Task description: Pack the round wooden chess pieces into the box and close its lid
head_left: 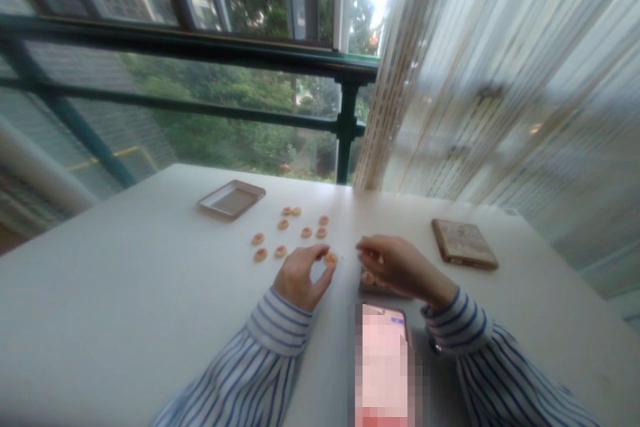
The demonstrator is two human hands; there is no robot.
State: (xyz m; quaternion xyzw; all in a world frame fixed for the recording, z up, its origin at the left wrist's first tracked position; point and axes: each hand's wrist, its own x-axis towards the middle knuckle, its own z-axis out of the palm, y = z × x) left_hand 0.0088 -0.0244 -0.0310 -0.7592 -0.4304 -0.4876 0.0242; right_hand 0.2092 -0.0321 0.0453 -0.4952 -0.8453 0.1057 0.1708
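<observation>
Pinching a small round cream disc with an orange face (331, 259) between thumb and finger, the person's left hand (299, 278) is over the smooth white table (125, 293). The right hand (406, 268), with bent fingers, is over a low dark container (383, 289); whether it grips something, one cannot tell. Several loose cream discs with reddish marks (307, 232) lie beyond the left hand, near a shallow rectangular tray (235, 201).

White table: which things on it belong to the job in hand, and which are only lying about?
Apparently in use: round piece in left hand; loose round pieces; container under right hand.
Apparently lying about: shallow tray; flat box; phone.
</observation>
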